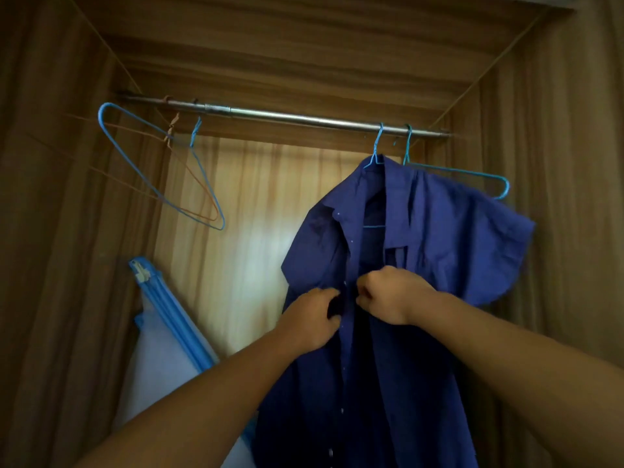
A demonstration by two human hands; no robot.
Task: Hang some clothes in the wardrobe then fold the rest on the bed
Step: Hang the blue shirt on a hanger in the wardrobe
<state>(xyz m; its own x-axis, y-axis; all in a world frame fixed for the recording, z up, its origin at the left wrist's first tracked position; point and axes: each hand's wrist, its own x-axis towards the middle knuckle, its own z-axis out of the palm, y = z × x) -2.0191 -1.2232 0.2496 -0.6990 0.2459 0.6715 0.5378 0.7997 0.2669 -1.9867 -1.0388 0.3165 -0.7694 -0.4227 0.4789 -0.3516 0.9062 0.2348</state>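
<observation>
Dark blue cloth fills the middle and lower right of the frame: a shirt [432, 251] hangs inside the wooden wardrobe [67, 231] from a light blue wire hanger [377, 148]. The hanger is hooked over the metal rail [287, 117] toward its right end. The shirt is open at the collar, with small pale buttons down its front. Both hands reach up to the chest of the shirt at mid-frame. The left hand [314, 320] has its fingers curled round 1 front edge, thumb below. The right hand [390, 295] is closed into a fist, pinching the other front edge, just beside the left hand. A spare hanger [472, 173], also blue, hangs just right of the shirt's own. At upper left, 2 more hang tilted from the rail: a blue hanger [141, 153] and an orange hanger [197, 187]. A pale blue folded frame [165, 319] leans in the lower left.
</observation>
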